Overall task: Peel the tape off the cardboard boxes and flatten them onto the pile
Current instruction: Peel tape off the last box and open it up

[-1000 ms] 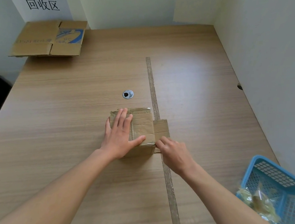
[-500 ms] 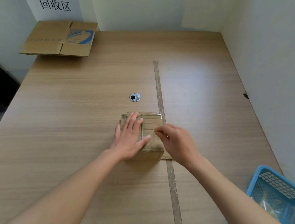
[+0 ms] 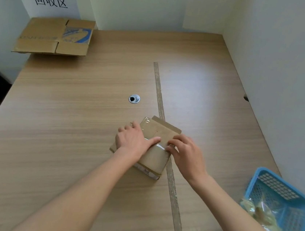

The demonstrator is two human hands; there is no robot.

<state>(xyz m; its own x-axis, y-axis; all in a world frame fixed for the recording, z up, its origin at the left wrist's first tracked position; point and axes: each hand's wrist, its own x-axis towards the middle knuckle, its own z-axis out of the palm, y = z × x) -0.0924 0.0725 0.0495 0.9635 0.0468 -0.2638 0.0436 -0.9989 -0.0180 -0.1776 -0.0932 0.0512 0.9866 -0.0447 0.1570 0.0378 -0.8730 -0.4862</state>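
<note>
A small brown cardboard box [image 3: 154,159] lies skewed on the middle of the wooden table, one flap sticking out at its far side. Glossy clear tape [image 3: 158,145] runs across its top. My left hand [image 3: 133,141] grips the box's left part, fingers curled over the far-left edge and thumb stretched along the tape. My right hand [image 3: 187,155] is at the box's right edge, its curled fingertips and thumb pinching the tape there. The pile of flattened cardboard [image 3: 42,36] lies at the table's far left corner.
A blue plastic basket [image 3: 280,188] holding crumpled used tape [image 3: 258,213] sits at the near right edge. A long tape strip [image 3: 158,89] runs down the tabletop past a metal cable grommet [image 3: 134,99]. Walls close off the far and right sides; a paper sign [image 3: 50,1] hangs above the pile.
The box has been turned and now lies skewed with a different face up. My left hand went from pressing flat to gripping it; my right hand moved to the tape at the right edge.
</note>
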